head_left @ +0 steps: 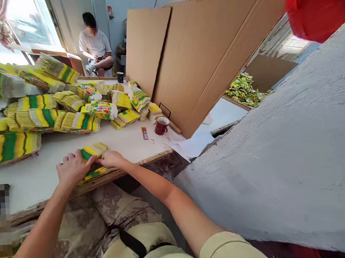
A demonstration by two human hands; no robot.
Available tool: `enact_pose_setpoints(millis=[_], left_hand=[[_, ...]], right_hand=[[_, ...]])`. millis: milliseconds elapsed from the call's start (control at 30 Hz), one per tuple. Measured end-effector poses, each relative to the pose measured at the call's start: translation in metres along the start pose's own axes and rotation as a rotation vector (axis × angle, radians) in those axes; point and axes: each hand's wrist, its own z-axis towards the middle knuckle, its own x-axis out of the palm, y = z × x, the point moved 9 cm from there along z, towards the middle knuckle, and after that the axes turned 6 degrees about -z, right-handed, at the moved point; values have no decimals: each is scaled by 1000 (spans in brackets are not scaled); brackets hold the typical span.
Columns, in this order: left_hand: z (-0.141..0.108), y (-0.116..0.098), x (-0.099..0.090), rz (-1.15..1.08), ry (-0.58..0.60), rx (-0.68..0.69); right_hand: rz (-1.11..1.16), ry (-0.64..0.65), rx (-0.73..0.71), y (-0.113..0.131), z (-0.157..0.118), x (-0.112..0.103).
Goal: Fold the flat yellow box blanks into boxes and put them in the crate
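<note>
Evidently, a small bundle (93, 151) of yellow, green and pale printed packaging is held between both hands at the near edge of the bench (123, 141). Its left side is pressed by the left grip (72, 167), with the fingers bent over it and the thumb pointed toward the other hand. Its right end is pinched by the right grip (112, 159), which is kept narrow, and the two thumbs are brought close together at the near side. Just below both grips, a yellow-and-green strip (97, 172) is seen along the wooden edge; whether it is joined to the bundle cannot be told.

Beyond the left grip, and farther to its left, the bench is covered by a large heap of similar bundles (44, 117), stacked and leaning on one another. To the right of the right grip and farther away, a small orange packet (144, 133) is laid flat, with a dark red mug (161, 126) set near it. A thin loop (163, 145) is seen in front of the mug, and white papers (195, 145) are spread farther right. Behind the mug, tall cardboard sheets (208, 46) are propped up. Past the heap, a dark cup (120, 77) is placed near a seated person (95, 44).
</note>
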Motion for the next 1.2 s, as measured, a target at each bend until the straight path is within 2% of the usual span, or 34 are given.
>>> enact_pose_setpoints(millis=[133,233,333,400,467,600,700,933,1067,1200], left_hand=[[3,3,2,-70,13,-10],[3,4,2,-83,22,-37],[-1,1,1,-83,36,-46],[-4,-1,-1,-82,7,-44],[-6,-2,-1,-77,-24,-42],[-8,-1,1,-81,-67,-20],[-8,1,2,-81,-73,-26],[-6,1,3,-98,-74,-24],[-6,2,3,-93,-73,-32],[-7,1,3,-85,-56,-14]], right_hand=[[-111,-33,45,-15,-12,-16],[-115,14,-72,-12,-25,-18],[-85,133,-223,-9,-40,-9],[-71,154,-273,-12,-44,-7],[-60,110,-282,-16,-42,-10],[-63,-139,-196,-24,-32,-26],[-100,-243,-143,-26,-30,-26],[-172,-314,-126,-24,-36,-22],[-177,-309,-112,-19,-28,-22],[-143,-307,-19,-16,-18,-18]])
